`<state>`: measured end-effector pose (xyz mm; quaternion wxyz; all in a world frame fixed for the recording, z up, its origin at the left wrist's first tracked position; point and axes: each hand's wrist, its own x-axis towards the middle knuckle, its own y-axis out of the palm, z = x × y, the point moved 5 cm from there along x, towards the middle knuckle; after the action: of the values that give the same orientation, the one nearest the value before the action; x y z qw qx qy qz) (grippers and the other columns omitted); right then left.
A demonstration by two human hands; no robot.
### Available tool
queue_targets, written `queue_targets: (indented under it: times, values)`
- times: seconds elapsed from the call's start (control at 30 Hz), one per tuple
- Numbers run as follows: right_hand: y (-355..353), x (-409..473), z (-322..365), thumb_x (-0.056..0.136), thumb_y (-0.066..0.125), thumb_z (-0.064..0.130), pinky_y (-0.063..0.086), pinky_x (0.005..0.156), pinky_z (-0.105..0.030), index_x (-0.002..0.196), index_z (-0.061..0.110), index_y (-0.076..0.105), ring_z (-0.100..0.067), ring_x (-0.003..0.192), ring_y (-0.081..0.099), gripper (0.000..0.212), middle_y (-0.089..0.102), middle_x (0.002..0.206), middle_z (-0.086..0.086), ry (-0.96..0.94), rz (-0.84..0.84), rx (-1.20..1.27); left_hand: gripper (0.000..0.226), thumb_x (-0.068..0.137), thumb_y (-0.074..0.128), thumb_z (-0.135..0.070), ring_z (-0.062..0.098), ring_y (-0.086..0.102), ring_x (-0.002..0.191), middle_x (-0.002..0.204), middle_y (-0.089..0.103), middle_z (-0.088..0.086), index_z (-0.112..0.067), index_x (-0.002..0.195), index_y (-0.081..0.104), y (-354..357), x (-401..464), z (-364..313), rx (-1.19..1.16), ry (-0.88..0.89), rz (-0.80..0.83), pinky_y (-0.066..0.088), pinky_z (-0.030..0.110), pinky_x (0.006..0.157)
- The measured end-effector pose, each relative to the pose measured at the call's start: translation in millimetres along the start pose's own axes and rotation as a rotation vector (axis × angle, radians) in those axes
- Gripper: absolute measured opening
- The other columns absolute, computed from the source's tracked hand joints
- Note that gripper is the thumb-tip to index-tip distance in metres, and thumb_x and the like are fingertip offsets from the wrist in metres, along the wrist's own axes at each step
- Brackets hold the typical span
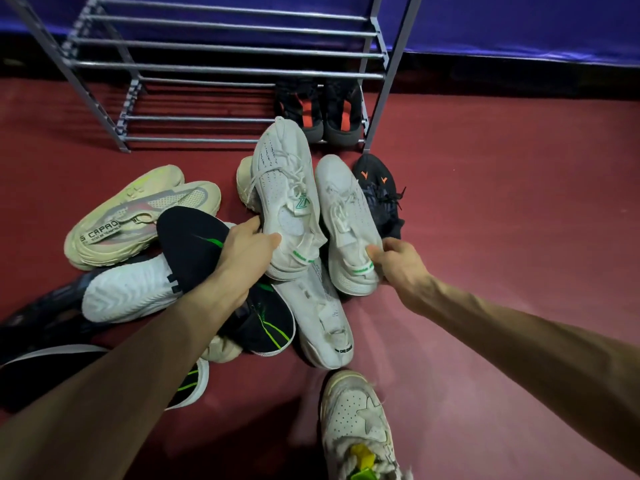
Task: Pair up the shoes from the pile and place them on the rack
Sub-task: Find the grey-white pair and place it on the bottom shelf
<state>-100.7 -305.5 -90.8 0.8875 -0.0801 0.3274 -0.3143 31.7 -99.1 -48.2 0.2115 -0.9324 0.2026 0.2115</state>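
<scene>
I have two white mesh sneakers with green heel lettering, the left white sneaker [287,199] and the right white sneaker [346,223], lying side by side just in front of the grey metal tube shoe rack [221,67]. Their long axes point toes-first at the rack, heels toward me. My left hand [247,249] grips the left one at its heel collar; my right hand [398,261] pinches the heel of the right one. Each hand sits at the near end of its shoe, so I judge the coming move to be a straight push forward. A black pair with red lining [320,109] already sits on the rack's bottom tier, right side. Left of the rack's foot lie cream knit sneakers [138,216].
</scene>
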Motion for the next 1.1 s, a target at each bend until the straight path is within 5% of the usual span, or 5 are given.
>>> queue_targets:
  times: [0.33, 0.6, 0.67, 0.83, 1.1]
  values:
    - [33, 11, 56, 0.093, 0.057, 0.011, 0.047, 0.061, -0.033, 0.085, 0.007, 0.064, -0.020, 0.068, 0.057, 0.011, 0.065, 0.075, -0.005, -0.116, 0.079, 0.355, 0.041, 0.092, 0.055, -0.009, 0.011, 0.065, 0.108, 0.110, 0.071, -0.013, -0.028, 0.127, 0.064, -18, 16, -19, -0.348, 0.127, -0.075, 0.048, 0.036, 0.103]
    - [56, 22, 79, 0.089, 0.051, 0.001, 0.053, 0.069, -0.042, 0.122, 0.012, 0.060, -0.028, 0.087, 0.070, 0.036, 0.073, 0.108, -0.011, -0.051, 0.302, 0.479, 0.100, 0.055, 0.071, -0.025, 0.016, 0.051, 0.131, 0.151, 0.045, -0.007, -0.032, 0.148, 0.035, -21, 54, 10, -0.380, -0.040, 0.018, 0.040, 0.043, 0.112]
    - [65, 26, 81, 0.093, 0.050, 0.007, 0.056, 0.077, -0.046, 0.123, 0.020, 0.061, -0.031, 0.101, 0.068, 0.035, 0.071, 0.117, -0.008, -0.016, 0.397, 0.517, 0.095, 0.054, 0.069, -0.029, 0.018, 0.054, 0.129, 0.147, 0.051, -0.007, -0.032, 0.144, 0.041, -25, 63, 20, -0.385, -0.085, -0.017, 0.042, 0.046, 0.109]
    - [89, 51, 96, 0.097, 0.045, 0.012, 0.048, 0.044, -0.028, 0.125, 0.019, 0.060, -0.019, 0.061, 0.062, 0.032, 0.070, 0.107, -0.011, -0.015, 0.357, 0.442, 0.010, 0.083, 0.057, -0.002, 0.025, 0.063, 0.084, 0.090, 0.067, 0.013, -0.004, 0.092, 0.062, -37, 71, 1, -0.488, -0.120, -0.155, 0.051, 0.043, 0.082]
    - [144, 140, 155, 0.089, 0.047, 0.009, 0.044, 0.039, -0.028, 0.112, 0.008, 0.061, -0.019, 0.041, 0.051, 0.027, 0.064, 0.082, -0.008, -0.083, 0.095, 0.383, 0.011, 0.084, 0.052, 0.006, 0.030, 0.061, 0.087, 0.094, 0.061, 0.020, -0.001, 0.091, 0.057, -79, 157, -47, -0.495, -0.177, -0.203, 0.051, 0.047, 0.084]
